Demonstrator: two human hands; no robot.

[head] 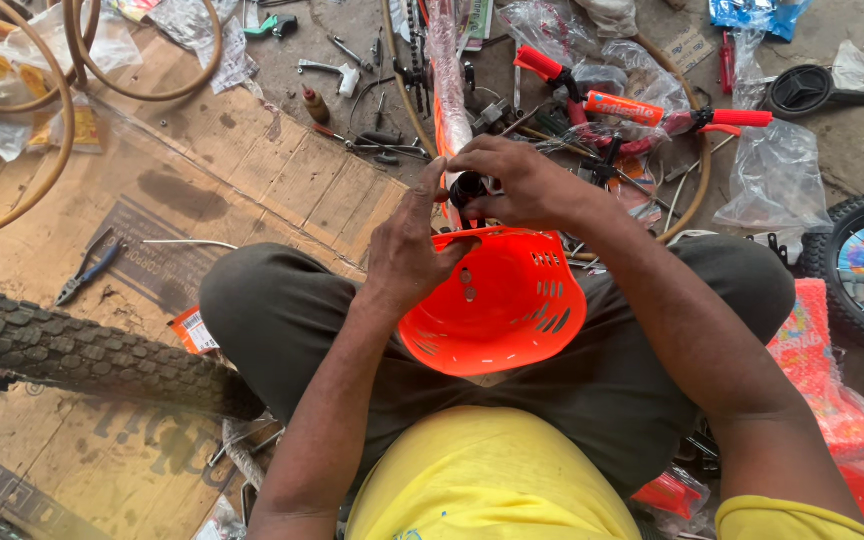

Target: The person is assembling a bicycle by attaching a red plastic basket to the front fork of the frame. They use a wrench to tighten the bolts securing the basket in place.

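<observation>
Item: orange plastic bicycle basket [497, 305], resting in my lap between both knees, mouth toward me, back wall up against the orange bike frame tube [449, 110]. Left hand [407, 250] is laid on the basket's near rim, thumb outside and fingers spread over the back wall beside the two small bolt holes. Right hand [517, 185], just above that hold, is pinched closed around a small black fitting [467, 187] at the top edge; what kind of part it is I cannot tell. Handling, as I judge it: light, thin-walled, somewhat springy, slotted sides likely to flex or crack under a hard squeeze; best taken by the thick rim or the solid back wall. Beyond the grip: red-gripped handlebar [642, 110] in plastic wrap, loose spanners. Left of it: pliers [85, 268] on cardboard, knobbly tyre [82, 350].
</observation>
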